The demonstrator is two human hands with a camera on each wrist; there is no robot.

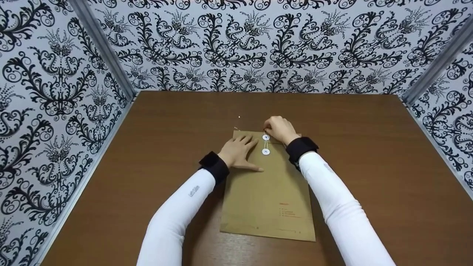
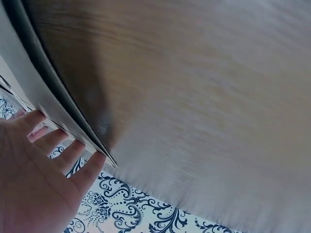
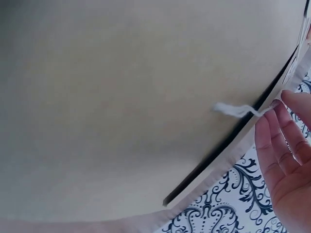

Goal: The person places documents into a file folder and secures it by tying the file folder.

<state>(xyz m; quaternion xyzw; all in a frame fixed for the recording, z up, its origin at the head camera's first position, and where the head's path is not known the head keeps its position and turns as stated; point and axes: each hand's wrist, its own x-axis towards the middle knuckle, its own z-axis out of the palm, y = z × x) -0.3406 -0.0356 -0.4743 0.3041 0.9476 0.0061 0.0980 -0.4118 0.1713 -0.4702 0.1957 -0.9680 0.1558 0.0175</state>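
A brown kraft paper document envelope [image 1: 268, 192] lies on the table with its flap side up. Two white disc fasteners, an upper one [image 1: 266, 137] and a lower one [image 1: 265, 152], are linked by white string. My left hand [image 1: 238, 152] rests on the envelope's upper left with fingers spread; the left wrist view shows its fingers [image 2: 68, 156] along the paper. At the top edge, beside the upper disc, my right hand [image 1: 281, 129] pinches the string between thumb and fingertips. A loose frayed string end [image 3: 233, 109] sticks out from that pinch in the right wrist view.
The brown wooden table [image 1: 166, 147] extends around the envelope on every side. Patterned black-and-white panels [image 1: 236, 44] stand behind and at both sides, joined by grey corner posts [image 1: 105, 48]. A tiny white speck [image 1: 239, 116] lies beyond the envelope.
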